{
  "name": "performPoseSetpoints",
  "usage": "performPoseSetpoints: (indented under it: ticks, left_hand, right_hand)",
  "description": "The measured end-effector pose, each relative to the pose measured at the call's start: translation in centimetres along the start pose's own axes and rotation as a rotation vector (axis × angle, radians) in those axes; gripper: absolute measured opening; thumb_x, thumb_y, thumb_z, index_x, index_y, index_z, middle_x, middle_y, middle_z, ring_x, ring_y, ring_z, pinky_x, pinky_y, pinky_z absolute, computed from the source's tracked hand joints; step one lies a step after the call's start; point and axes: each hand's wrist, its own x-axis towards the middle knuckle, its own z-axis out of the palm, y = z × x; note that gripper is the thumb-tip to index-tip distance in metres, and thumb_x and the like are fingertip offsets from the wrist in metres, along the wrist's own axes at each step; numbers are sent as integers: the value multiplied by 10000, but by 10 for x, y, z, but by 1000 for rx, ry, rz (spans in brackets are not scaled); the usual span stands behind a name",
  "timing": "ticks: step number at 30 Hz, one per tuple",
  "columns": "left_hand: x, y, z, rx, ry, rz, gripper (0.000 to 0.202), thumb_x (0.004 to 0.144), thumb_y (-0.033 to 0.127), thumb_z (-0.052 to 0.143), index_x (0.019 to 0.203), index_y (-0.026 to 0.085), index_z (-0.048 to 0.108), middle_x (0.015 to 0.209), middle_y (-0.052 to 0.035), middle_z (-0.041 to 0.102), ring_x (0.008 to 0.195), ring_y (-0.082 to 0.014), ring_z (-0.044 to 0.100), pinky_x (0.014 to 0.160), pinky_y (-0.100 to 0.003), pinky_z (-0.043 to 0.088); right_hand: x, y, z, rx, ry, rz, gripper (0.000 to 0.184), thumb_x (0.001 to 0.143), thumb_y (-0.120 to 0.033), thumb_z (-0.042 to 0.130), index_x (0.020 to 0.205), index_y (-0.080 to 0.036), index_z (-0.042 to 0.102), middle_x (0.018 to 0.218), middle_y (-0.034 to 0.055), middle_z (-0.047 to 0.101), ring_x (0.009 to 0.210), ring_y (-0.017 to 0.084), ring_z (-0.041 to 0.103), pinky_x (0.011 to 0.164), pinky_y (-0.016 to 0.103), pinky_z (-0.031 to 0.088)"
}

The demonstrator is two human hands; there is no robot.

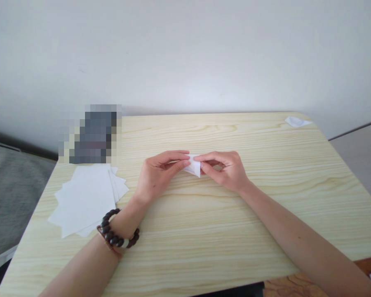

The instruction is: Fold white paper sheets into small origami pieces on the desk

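Head view: both hands meet above the middle of the wooden table (179,247), at one small folded white paper (193,166). Left hand (160,171): thumb and forefinger are clamped on the paper's left end, the thumb on the near face and the forefinger along the top edge; the lower fingers are largely hidden and their contact cannot be told. Right hand (225,170): forefinger tip presses the upper right of the paper, thumb tip at its right edge, the two closed on it with a gap behind the tips; remaining fingers curl beneath, partly concealed. The paper's lower right corner points down, exposed between the hands. A fanned stack of white sheets (88,198) lies left of the left hand, well apart from the folded piece.
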Motion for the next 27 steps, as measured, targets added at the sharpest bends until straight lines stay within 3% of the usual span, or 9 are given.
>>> performPoseSetpoints:
  ticks: [5, 10, 27]
  left_hand:
    - [-1, 1, 1, 7, -16, -42, 174, 742, 303, 755, 841, 161, 737, 1038, -69, 736, 970, -196, 683, 877, -294, 561]
    - [-2, 1, 3, 7, -61, -73, 276, 717, 376, 769, 869, 150, 732, 1040, -85, 729, 983, -214, 679, 912, -330, 553]
    - [-1, 3, 1, 51, -40, -45, 176, 709, 309, 781, 810, 167, 753, 968, -64, 748, 930, -198, 689, 873, -300, 560]
  right_hand:
    - [0, -1, 0, -27, -4, 16, 180, 805, -164, 602, 914, -203, 741, 876, 19, 767, 775, 156, 726, 695, 244, 602]
    - [-1, 0, 0, -69, -13, -9, 189, 801, -157, 590, 903, -214, 739, 849, 11, 767, 772, 159, 725, 681, 243, 589]
    - [-1, -1, 0, -61, -10, -37, 129, 789, -154, 595, 864, -210, 683, 840, 1, 756, 728, 133, 716, 684, 228, 595]
